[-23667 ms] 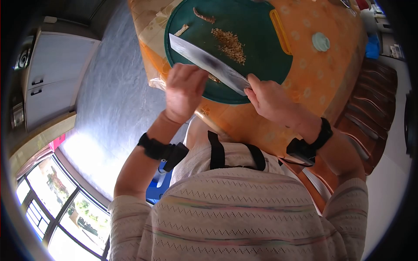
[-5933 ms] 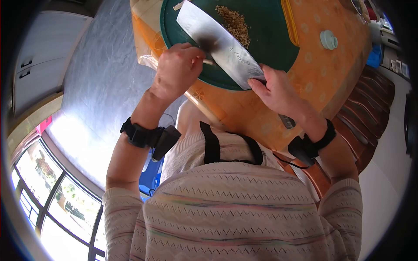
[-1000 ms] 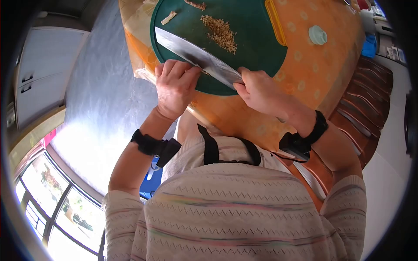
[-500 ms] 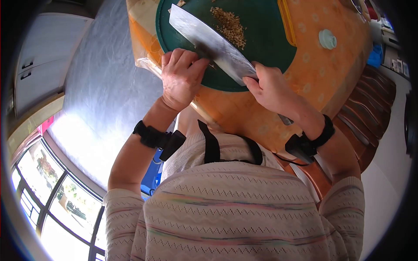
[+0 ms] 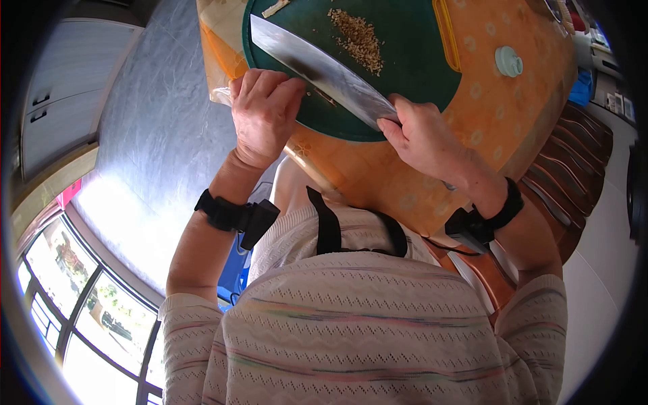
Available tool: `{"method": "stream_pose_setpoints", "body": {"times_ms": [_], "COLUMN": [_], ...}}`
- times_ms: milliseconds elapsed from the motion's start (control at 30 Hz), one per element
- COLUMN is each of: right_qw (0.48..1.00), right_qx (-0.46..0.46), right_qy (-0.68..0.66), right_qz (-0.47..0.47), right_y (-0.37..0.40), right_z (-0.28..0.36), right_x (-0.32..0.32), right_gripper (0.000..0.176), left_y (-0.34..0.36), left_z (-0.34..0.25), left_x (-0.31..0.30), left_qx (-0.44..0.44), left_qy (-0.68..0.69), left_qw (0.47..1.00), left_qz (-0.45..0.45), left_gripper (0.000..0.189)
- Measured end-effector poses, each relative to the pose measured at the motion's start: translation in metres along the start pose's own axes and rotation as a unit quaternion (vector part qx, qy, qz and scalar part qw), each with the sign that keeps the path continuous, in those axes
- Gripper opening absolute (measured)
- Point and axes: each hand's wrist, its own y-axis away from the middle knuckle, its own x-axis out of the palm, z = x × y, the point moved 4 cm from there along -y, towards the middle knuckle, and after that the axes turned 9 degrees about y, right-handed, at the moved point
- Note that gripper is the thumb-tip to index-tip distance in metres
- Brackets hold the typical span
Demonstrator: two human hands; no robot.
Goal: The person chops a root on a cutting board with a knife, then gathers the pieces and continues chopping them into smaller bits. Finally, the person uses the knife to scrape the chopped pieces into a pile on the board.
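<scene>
My right hand is closed around the handle end of a large knife, its wide blade slanting up to the left over the green cutting board. My left hand is at the board's lower left edge with fingers curled together; what they pinch, if anything, is hidden. Beside its fingertips, a thin brownish strip lies on the board against the blade's near side. Beyond the blade sits a pile of chopped light-brown bits. A pale piece rests near the board's top left.
An orange patterned cloth covers the table. On it, right of the board's yellow handle, stands a pale green cap-like object. A brown wooden seat is at the right, and grey floor lies to the left.
My left hand has shifted left, away from the board's middle. The knife's tip has moved left and slightly down, uncovering more of the thin strip and the pale piece.
</scene>
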Motion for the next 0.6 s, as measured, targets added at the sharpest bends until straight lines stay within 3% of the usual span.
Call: {"method": "stream_pose_setpoints", "body": {"times_ms": [433,533,600], "right_qw": [0.998,0.997,0.995], "right_qx": [0.036,0.047,0.056], "right_qy": [0.006,0.013,0.031], "right_qz": [0.052,0.067,0.071], "right_y": [-0.002,-0.002,-0.002], "right_z": [0.013,0.016,0.019], "right_x": [-0.002,-0.003,-0.003], "right_gripper": [0.016,0.016,0.016], "left_y": [-0.012,-0.042,-0.066], "left_z": [0.0,0.006,0.009], "left_x": [-0.008,-0.026,-0.038], "left_qx": [0.007,0.017,0.082], "left_qy": [0.022,0.023,-0.001], "left_qw": [1.0,0.998,0.987], "left_qz": [0.012,-0.06,-0.142], "left_gripper": [0.018,0.016,0.012]}}
